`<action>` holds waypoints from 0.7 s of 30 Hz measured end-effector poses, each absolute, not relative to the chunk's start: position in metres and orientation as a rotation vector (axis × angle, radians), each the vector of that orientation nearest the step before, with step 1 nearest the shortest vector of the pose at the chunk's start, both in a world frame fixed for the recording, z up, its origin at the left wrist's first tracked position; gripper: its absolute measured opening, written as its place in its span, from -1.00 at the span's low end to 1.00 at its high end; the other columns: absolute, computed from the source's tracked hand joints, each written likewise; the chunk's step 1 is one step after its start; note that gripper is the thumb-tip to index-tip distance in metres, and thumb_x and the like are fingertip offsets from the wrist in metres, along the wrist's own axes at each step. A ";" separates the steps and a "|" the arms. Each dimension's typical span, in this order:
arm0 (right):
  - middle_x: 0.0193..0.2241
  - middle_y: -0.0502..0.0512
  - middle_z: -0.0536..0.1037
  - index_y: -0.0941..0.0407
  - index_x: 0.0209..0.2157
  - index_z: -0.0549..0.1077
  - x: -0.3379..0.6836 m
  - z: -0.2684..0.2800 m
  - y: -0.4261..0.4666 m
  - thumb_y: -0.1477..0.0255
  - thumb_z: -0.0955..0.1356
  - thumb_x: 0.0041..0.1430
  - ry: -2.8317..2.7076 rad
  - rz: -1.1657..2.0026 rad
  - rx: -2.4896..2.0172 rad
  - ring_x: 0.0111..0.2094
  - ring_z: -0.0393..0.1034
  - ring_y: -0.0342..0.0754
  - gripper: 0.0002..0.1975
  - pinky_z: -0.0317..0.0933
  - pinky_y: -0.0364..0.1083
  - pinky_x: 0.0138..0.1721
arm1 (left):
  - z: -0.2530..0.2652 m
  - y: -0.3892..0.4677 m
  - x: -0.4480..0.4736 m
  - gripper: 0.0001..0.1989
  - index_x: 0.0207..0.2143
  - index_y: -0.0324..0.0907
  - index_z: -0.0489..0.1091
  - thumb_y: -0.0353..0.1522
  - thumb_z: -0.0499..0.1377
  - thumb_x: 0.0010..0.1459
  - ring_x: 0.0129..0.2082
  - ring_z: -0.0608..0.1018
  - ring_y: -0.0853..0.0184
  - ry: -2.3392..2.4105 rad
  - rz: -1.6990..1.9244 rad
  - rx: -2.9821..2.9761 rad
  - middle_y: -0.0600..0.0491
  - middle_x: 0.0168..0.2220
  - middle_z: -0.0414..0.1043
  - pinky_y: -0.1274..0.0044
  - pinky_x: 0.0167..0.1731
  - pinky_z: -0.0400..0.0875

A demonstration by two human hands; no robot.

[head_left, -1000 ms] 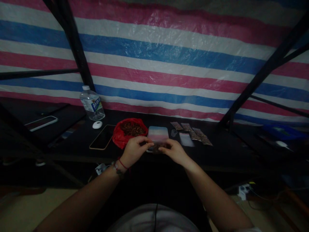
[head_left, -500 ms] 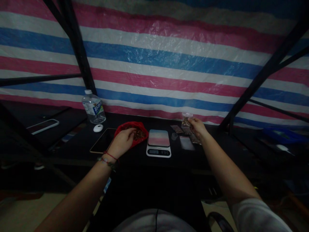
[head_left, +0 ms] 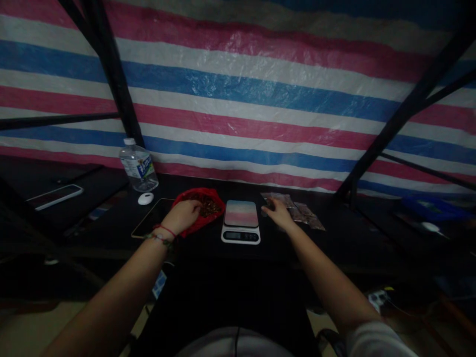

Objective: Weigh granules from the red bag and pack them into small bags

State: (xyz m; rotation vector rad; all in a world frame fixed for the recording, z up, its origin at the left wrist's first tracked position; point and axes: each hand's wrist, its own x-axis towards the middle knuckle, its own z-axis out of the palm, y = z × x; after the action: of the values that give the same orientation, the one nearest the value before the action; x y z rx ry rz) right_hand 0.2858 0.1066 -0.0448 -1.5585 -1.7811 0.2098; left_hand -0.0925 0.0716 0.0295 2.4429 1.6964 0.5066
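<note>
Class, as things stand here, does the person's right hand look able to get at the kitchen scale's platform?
Probably yes: the right hand rests just beside the scale, and its platform is bare with nothing between them.

A makeshift packing stall: striped plastic tarp (head_left: pixel 238 89) wall, black metal frame (head_left: pixel 111 84), dark worktop (head_left: pixel 208 248) with digital scale (head_left: pixel 241 221).

Both forearms are bare. The left wrist wears a thin red string (head_left: pixel 168 230) and a darker beaded bracelet (head_left: pixel 159 239). A white short sleeve (head_left: pixel 375 339) shows at five o'clock, and pale clothing (head_left: pixel 234 344) at six.
</note>
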 end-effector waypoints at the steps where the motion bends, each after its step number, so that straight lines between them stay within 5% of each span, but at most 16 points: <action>1: -0.01 0.23 0.45 0.16 0.03 0.37 0.281 -0.050 0.105 0.34 0.39 0.00 -1.822 0.196 -1.564 0.03 0.32 0.08 -0.49 0.15 0.07 0.07 | 0.029 0.078 -0.091 -0.64 -0.14 -0.19 0.48 -0.32 -0.06 0.17 -0.12 0.52 0.21 1.687 0.452 2.469 -0.06 -0.11 0.51 0.47 -0.04 0.32; 6: -0.12 0.24 0.51 0.22 -0.05 0.42 0.270 -0.062 0.107 0.54 0.33 0.00 -1.868 0.234 -1.608 -0.09 0.41 0.03 -0.60 0.22 0.02 0.01 | 0.011 0.104 -0.079 -0.57 -0.05 -0.22 0.43 -0.18 0.03 0.13 -0.07 0.48 0.12 1.687 0.163 2.514 -0.16 -0.05 0.44 0.40 -0.03 0.30; 14: -0.12 0.25 0.47 0.20 -0.04 0.40 0.260 -0.069 0.104 0.38 0.31 0.10 -1.734 0.037 -1.461 -0.09 0.37 0.05 -0.62 0.25 0.04 -0.01 | -0.011 0.117 -0.068 -0.23 0.16 -0.07 0.22 0.10 0.11 -0.06 0.08 0.33 -0.04 1.626 0.225 2.601 -0.15 0.16 0.20 0.25 0.05 0.19; 21: -0.13 0.21 0.46 0.15 -0.04 0.40 0.260 -0.070 0.097 0.37 0.30 0.10 -1.788 0.062 -1.421 -0.10 0.36 0.04 -0.64 0.26 0.04 -0.04 | -0.019 0.122 -0.055 -0.61 -0.03 -0.10 0.40 -0.18 0.09 0.12 0.01 0.40 0.17 1.461 0.318 2.689 -0.07 0.03 0.34 0.39 0.06 0.20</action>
State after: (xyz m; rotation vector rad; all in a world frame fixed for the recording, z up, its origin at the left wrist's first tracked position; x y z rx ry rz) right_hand 0.2596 0.0969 -0.0705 -1.4209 -1.7878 0.0621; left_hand -0.0550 0.1220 -0.0193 2.6886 1.4609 0.3178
